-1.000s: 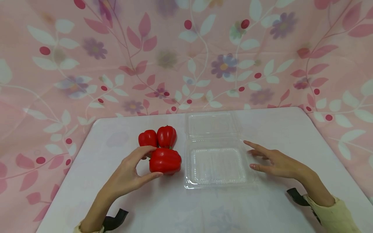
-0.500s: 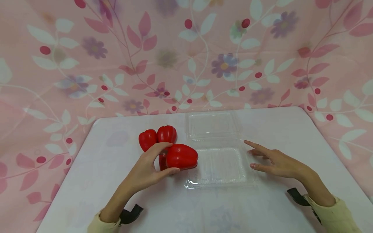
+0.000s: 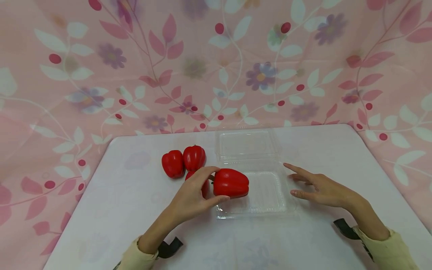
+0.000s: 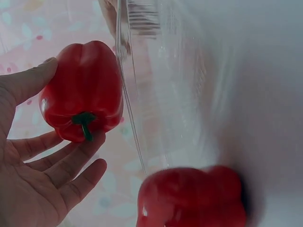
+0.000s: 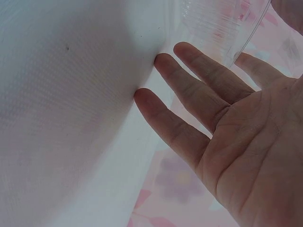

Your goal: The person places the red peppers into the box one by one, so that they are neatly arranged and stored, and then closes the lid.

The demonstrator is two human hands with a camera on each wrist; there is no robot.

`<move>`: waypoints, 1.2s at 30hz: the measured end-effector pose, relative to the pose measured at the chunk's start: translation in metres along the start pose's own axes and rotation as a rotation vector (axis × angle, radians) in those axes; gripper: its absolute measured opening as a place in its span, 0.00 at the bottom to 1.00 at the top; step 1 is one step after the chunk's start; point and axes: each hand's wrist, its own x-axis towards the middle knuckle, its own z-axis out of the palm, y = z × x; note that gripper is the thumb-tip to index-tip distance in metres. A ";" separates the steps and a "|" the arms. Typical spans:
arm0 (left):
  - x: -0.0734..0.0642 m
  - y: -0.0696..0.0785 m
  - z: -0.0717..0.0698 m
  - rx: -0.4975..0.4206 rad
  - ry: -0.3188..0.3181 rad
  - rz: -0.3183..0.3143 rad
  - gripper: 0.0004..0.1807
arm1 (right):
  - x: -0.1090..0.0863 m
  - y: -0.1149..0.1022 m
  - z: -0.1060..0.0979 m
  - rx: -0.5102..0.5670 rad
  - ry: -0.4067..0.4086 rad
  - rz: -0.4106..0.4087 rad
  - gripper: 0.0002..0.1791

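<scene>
My left hand pinches a red bell pepper between thumb and fingers, over the left part of a clear plastic clamshell container. In the left wrist view the held pepper shows its green stem, above the container's rim. Another red pepper lies on the table below, partly hidden behind my left hand in the head view. My right hand is at the container's right edge with fingers extended, holding nothing; in the right wrist view its fingertips are down at the white tabletop.
Two more red peppers, one on the left and one on the right, stand side by side left of the container. Its lid lies folded back toward the far table edge. A pink floral curtain hangs behind the white table.
My left hand has lifted the pepper and carried it rightward from beside the other peppers to over the container, uncovering a pepper behind it. My right hand has stayed in place.
</scene>
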 end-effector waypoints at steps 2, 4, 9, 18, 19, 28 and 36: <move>0.003 0.004 0.005 -0.005 -0.009 -0.003 0.38 | 0.000 0.000 0.000 -0.006 0.001 0.004 0.44; 0.007 0.008 0.010 -0.014 -0.016 -0.004 0.38 | 0.000 0.000 0.001 -0.012 0.002 0.009 0.44; 0.014 0.019 0.022 -0.022 -0.022 -0.017 0.38 | 0.001 0.001 0.001 -0.021 0.002 0.014 0.44; 0.020 0.032 0.045 -0.048 -0.076 -0.079 0.37 | 0.001 0.002 0.002 -0.028 0.007 0.009 0.44; 0.021 0.033 0.048 -0.054 -0.078 -0.083 0.37 | 0.001 0.002 0.002 -0.032 0.008 0.009 0.44; 0.027 0.041 0.062 -0.052 -0.070 -0.134 0.38 | 0.002 0.002 0.002 -0.037 0.012 0.011 0.44; 0.027 0.046 0.074 -0.068 -0.118 -0.182 0.38 | 0.002 0.002 0.002 -0.048 0.015 0.013 0.45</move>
